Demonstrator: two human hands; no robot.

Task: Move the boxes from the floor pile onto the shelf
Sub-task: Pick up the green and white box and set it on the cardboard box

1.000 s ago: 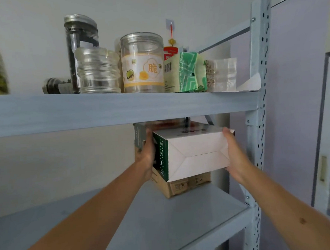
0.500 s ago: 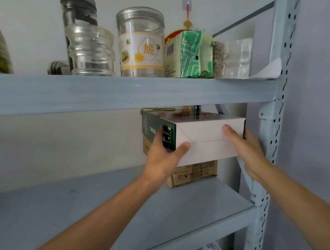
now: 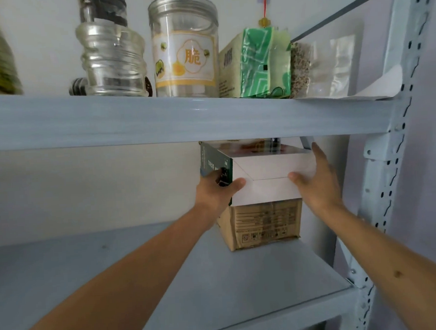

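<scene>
My two forearms reach up and forward. My left hand (image 3: 215, 194) grips the green side of the white box (image 3: 269, 179), thumb on the front; my right hand (image 3: 315, 182) clasps its right end. The box rests on the brown carton (image 3: 264, 224) on the shelf (image 3: 245, 290). It seems light and stiff, perhaps smooth, so holding both ends is best.

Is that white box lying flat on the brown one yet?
Seemingly flat: the white box sits level atop the brown box, no gap visible, both hands gripping it.
</scene>
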